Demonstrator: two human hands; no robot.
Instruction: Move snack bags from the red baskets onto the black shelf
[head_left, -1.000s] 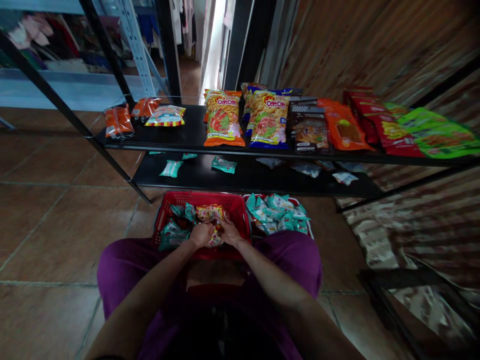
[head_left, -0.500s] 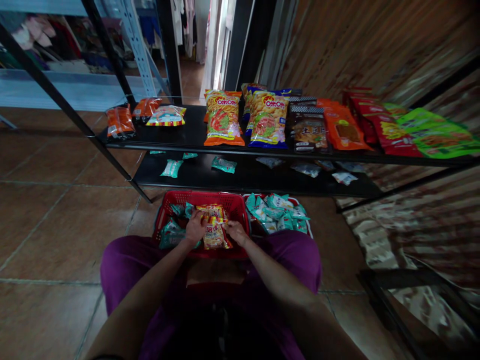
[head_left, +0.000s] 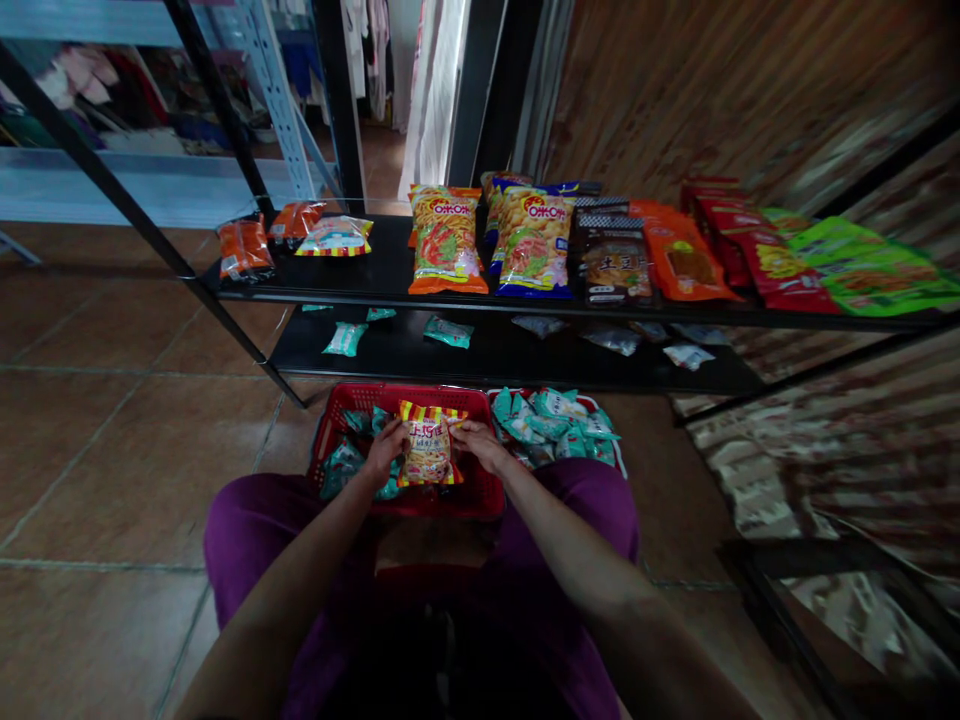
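Note:
Between my two hands is a yellow-and-red snack bag (head_left: pixel 428 450), its printed front facing up, held above a red plastic basket (head_left: pixel 480 497). My left hand (head_left: pixel 387 448) grips its left edge. On its right edge, the fingers of my right hand (head_left: pixel 478 443) close around the upper corner. Several small teal snack packets (head_left: pixel 343 468) lie in the left side of the red basket, partly hidden by my left hand and the bag.
A second basket to the right is heaped with teal-and-white packets (head_left: pixel 551 425). Ahead stands a black two-level shelf (head_left: pixel 375 280). Its upper level bears large snack bags (head_left: pixel 448 240); small packets (head_left: pixel 448 331) lie on the lower one. A dark metal frame (head_left: pixel 780 600) is at the right.
The yellow-and-red bag has risen and now lies flat between both hands, front fully showing. Another yellow bag seen behind it earlier is no longer visible separately.

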